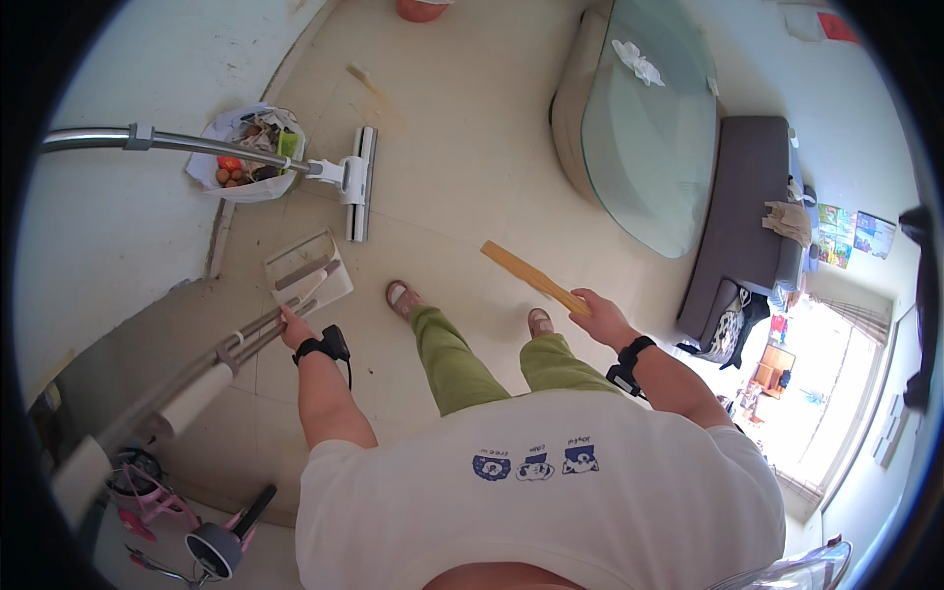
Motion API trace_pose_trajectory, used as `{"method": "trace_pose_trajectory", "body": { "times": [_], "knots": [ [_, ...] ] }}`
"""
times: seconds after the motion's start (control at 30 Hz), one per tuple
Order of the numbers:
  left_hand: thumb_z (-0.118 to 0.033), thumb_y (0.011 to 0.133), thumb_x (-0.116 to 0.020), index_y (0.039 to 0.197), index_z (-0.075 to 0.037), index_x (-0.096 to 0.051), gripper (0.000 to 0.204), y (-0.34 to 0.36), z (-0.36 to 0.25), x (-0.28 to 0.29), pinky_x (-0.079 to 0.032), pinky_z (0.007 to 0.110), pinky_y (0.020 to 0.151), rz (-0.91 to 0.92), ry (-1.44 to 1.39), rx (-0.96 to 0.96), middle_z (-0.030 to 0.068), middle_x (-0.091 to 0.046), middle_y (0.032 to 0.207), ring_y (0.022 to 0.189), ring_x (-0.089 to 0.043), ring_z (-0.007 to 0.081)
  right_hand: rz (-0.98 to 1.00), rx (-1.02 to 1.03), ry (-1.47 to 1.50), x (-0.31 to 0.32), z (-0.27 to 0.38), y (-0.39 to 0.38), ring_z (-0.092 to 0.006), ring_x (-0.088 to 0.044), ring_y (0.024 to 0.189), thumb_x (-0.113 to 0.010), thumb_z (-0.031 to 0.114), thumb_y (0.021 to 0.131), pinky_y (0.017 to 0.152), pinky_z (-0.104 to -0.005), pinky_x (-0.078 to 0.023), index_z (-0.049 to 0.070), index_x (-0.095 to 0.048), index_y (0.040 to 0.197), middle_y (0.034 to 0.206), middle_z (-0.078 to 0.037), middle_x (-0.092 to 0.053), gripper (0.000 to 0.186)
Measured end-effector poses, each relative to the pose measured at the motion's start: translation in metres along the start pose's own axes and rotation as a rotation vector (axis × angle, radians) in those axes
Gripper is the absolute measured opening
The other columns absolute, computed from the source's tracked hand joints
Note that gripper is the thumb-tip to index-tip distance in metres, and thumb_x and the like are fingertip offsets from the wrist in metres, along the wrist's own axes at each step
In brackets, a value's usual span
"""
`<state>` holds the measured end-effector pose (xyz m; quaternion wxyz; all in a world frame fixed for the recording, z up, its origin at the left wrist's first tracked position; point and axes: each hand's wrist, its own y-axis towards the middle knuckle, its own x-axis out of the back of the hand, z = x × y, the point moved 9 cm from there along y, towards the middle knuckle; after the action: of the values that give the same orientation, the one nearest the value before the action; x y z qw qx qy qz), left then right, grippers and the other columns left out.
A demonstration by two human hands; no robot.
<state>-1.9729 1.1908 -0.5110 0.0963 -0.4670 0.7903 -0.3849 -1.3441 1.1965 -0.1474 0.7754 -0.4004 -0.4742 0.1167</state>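
Observation:
My right hand (604, 321) is closed round one end of a long, flat, tan-yellow strip (521, 269), which points forward and left above the floor. What the strip is made of, I cannot tell. On the other side, my left hand (294, 328) is closed at the grey poles (258, 329) that slant up from the lower left. Just beyond it, a shallow cream-white bin (330, 285) stands on the floor with grey bars across it. The fingers of this hand are partly hidden.
A squeeze mop head (361, 187) on a metal pole lies ahead, by a white bag of rubbish (246, 157). A glass-topped table (644, 147) and grey sofa (739, 216) stand right. Lower left is a pink child's bike (162, 506); a red pot (423, 10) sits far ahead.

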Motion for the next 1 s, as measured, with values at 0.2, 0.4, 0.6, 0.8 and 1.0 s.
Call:
{"method": "trace_pose_trajectory", "body": {
  "times": [0.2,0.4,0.6,0.8,1.0],
  "knots": [
    [-0.051,0.083,-0.056,0.121,-0.006,-0.046,0.060,-0.037,0.012,0.041,-0.044,0.032,0.086,-0.185,0.039,0.254,0.0090,-0.055,0.105,0.098,-0.053,0.0222,-0.018,0.018,0.049,0.003,0.003,-0.006,-0.0319,-0.061,0.086,-0.063,0.029,0.078,0.075,-0.0395,-0.048,0.013,-0.051,0.120,0.094,-0.016,-0.064,0.046],
    [-0.038,0.086,-0.058,0.129,-0.005,-0.037,0.059,-0.109,-0.029,0.041,-0.048,0.036,0.084,-0.195,0.123,0.260,0.0140,-0.047,0.128,0.108,-0.053,0.0263,-0.070,0.046,0.090,0.015,-0.007,-0.002,-0.0318,-0.061,0.085,-0.063,0.030,0.078,0.075,-0.0396,-0.048,0.012,-0.051,0.120,0.095,-0.017,-0.064,0.047],
    [-0.026,0.089,-0.053,0.120,-0.006,-0.050,0.036,-0.146,-0.061,-0.039,-0.047,0.038,0.080,0.255,0.556,0.200,0.0142,-0.056,0.113,0.101,-0.055,0.0273,-0.189,0.088,0.301,0.038,-0.011,0.011,-0.0278,-0.061,0.077,-0.062,0.032,0.081,0.068,-0.0372,-0.048,0.005,-0.055,0.112,0.088,-0.016,-0.064,0.042],
    [-0.028,0.079,-0.065,0.139,-0.001,-0.027,0.076,-0.264,-0.135,-0.176,-0.028,0.039,0.106,0.618,1.053,-0.876,0.0241,-0.042,0.134,0.126,-0.037,0.0370,0.269,-0.032,1.299,0.042,-0.004,0.030,-0.0116,-0.042,0.044,-0.045,0.028,0.093,0.040,-0.0251,-0.031,0.006,-0.054,0.105,0.058,-0.003,-0.047,0.027],
    [-0.039,0.091,-0.047,0.142,-0.003,-0.023,0.067,-0.435,-0.181,-0.312,-0.019,0.047,0.108,0.574,0.820,-1.352,0.0230,-0.029,0.142,0.134,-0.024,0.0362,0.148,0.388,0.665,0.103,0.062,0.062,-0.0106,-0.041,0.050,-0.043,0.033,0.094,0.047,-0.0242,-0.034,0.005,-0.052,0.109,0.060,-0.001,-0.045,0.032]
  ]
}}
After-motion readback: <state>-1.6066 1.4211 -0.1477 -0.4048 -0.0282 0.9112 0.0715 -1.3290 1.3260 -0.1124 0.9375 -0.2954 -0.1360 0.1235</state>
